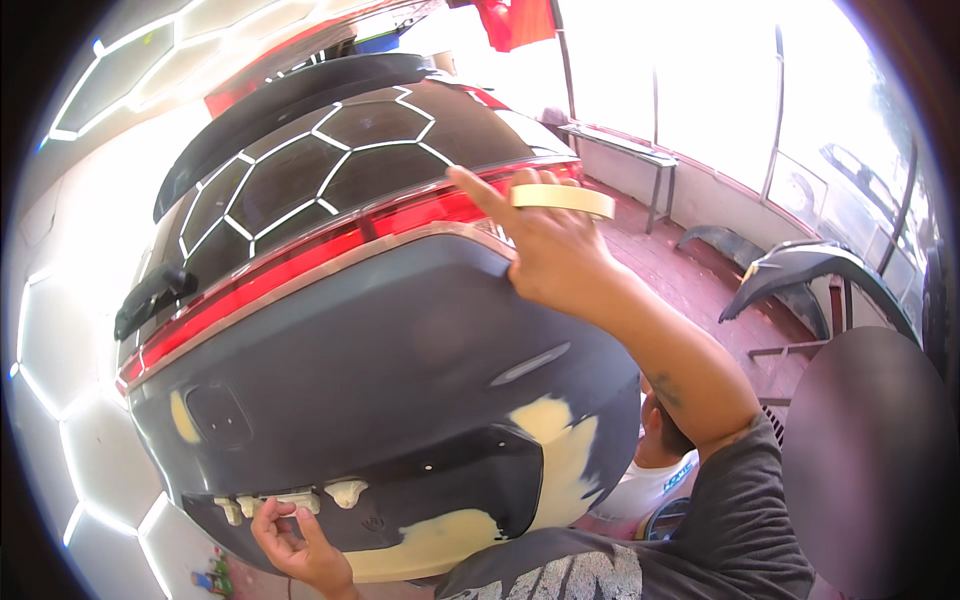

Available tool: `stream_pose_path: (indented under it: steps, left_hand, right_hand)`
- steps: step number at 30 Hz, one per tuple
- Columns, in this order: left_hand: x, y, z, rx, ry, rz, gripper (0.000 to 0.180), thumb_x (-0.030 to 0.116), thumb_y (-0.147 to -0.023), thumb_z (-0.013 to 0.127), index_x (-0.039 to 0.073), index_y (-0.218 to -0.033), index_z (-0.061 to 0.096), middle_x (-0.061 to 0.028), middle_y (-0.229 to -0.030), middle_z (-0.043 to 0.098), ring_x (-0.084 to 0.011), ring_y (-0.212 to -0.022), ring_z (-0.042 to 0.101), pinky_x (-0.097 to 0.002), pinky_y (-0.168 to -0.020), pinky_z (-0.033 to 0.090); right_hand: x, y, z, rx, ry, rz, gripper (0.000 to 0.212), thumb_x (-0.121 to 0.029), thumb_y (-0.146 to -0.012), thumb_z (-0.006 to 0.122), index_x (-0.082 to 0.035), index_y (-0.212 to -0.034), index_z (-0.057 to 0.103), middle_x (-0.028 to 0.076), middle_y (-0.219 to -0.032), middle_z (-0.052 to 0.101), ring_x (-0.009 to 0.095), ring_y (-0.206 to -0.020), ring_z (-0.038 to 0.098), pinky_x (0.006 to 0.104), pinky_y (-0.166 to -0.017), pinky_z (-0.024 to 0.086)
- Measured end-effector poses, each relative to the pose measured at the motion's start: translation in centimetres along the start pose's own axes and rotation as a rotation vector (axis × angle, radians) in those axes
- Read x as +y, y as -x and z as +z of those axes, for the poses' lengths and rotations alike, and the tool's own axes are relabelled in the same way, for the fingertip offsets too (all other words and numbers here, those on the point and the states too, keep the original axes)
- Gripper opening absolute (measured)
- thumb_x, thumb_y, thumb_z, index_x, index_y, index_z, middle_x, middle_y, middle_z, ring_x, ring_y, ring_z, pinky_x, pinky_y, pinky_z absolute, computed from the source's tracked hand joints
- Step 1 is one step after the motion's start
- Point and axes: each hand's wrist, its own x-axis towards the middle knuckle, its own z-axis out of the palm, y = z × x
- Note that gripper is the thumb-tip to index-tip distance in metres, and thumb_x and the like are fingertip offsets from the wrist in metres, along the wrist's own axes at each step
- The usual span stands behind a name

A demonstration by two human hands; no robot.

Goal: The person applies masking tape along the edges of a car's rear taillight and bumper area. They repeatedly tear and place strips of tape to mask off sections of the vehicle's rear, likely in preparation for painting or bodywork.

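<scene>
My right hand point(555, 250) reaches over the back of a car, with a roll of masking tape point(590, 203) held at its fingers. One extended finger touches or nearly touches the upper edge of the red tail light strip point(330, 243), below the dark rear window point(375, 125). A tan tape strip point(395, 241) runs along the light's lower edge. Beneath lies the dull grey tailgate point(380, 330), with cream filler patches point(570, 460). My left hand point(305, 555) is low at the left, fingers bent and apart, beside pale lumpy pieces point(345, 492) in the tailgate's recess. Nothing shows in it.
Someone in a white shirt point(650, 490) is low behind my right arm. A dark, blurred round shape point(865, 460) fills the lower right. Car body panels point(800, 262) stand on a rack at right, near a bench point(625, 145). Bottles point(215, 580) are on the floor lower left.
</scene>
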Motion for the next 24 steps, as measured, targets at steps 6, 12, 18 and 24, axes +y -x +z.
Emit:
stream_pose_path:
  steps: [6,12,18,24]
  left_hand:
    - [1.8,-0.7,1.3,0.012,0.09,-0.026,0.038,0.002,-0.106,0.068,0.002,-0.143,0.063,-0.0043,-0.116,0.062,-0.0134,-0.107,0.057,-0.0299,-0.094,0.047]
    - [0.5,-0.1,0.3,-0.015,0.081,-0.05,0.037,0.003,-0.106,0.069,0.003,-0.142,0.063,-0.0042,-0.115,0.062,-0.0128,-0.106,0.057,-0.0288,-0.093,0.047]
    - [4.9,0.0,3.7,-0.332,0.284,0.023,0.026,-0.001,-0.097,0.076,0.0,-0.123,0.072,-0.0084,-0.109,0.065,-0.0203,-0.102,0.061,-0.0348,-0.091,0.048]
    - [14.9,-2.8,13.4,-0.843,0.355,0.577,0.024,0.008,-0.083,0.095,0.004,-0.104,0.083,-0.0138,-0.104,0.075,-0.0287,-0.096,0.073,-0.0384,-0.084,0.06]
  right_hand:
    - [2.3,2.5,1.1,-0.086,-0.171,0.111,0.11,-0.007,-0.084,0.083,-0.029,-0.181,0.035,0.017,-0.118,0.064,0.039,-0.115,0.066,0.0575,-0.088,0.052]
    - [4.2,13.7,-2.0,0.215,0.031,0.192,0.098,-0.011,-0.087,0.086,-0.022,-0.176,0.046,0.012,-0.113,0.066,0.031,-0.101,0.067,0.0547,-0.093,0.053]
    - [-1.7,24.0,-3.0,0.278,-0.662,0.428,0.101,-0.005,-0.096,0.084,0.007,-0.176,0.024,0.005,-0.08,0.069,0.014,-0.098,0.07,0.0328,-0.095,0.057]
    - [-3.5,24.7,-1.1,0.122,-1.189,0.4,0.125,0.011,-0.097,0.069,-0.017,-0.182,-0.019,0.018,-0.13,0.064,0.015,-0.095,0.066,0.0319,-0.093,0.056]
